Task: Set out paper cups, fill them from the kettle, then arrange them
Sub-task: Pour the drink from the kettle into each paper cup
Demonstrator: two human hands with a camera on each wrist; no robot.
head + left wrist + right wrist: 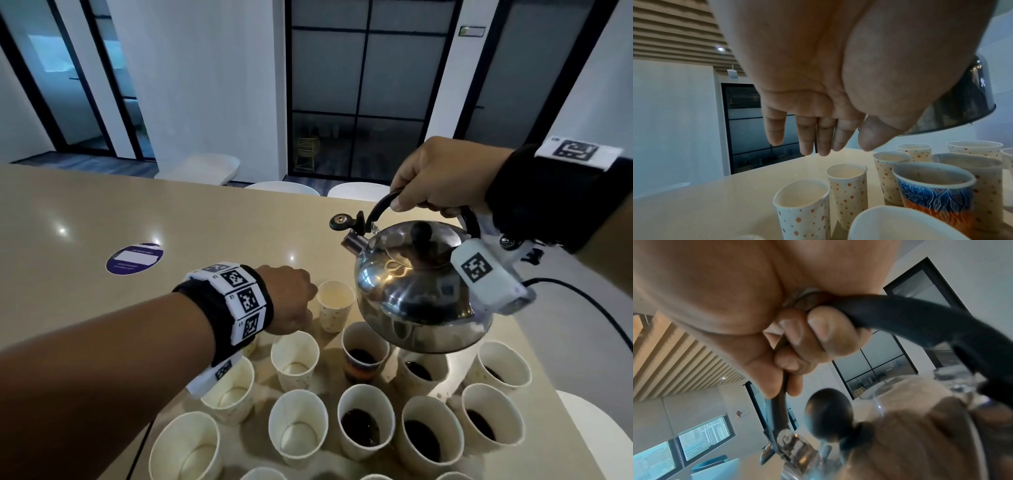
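Note:
My right hand grips the black handle of a steel kettle and holds it in the air over the right-hand cups. Its spout points left with the cap flipped up; no stream shows. Several paper cups stand below: those on the right, such as one and a blue-and-orange cup, hold dark liquid. Those on the left, such as one, are empty. My left hand hovers beside an empty dotted cup, its fingers straight and holding nothing.
The cups stand on a beige table whose right edge runs close to them. A round purple sticker lies at the left. A black cable trails off right of the kettle. White chairs stand beyond the far edge.

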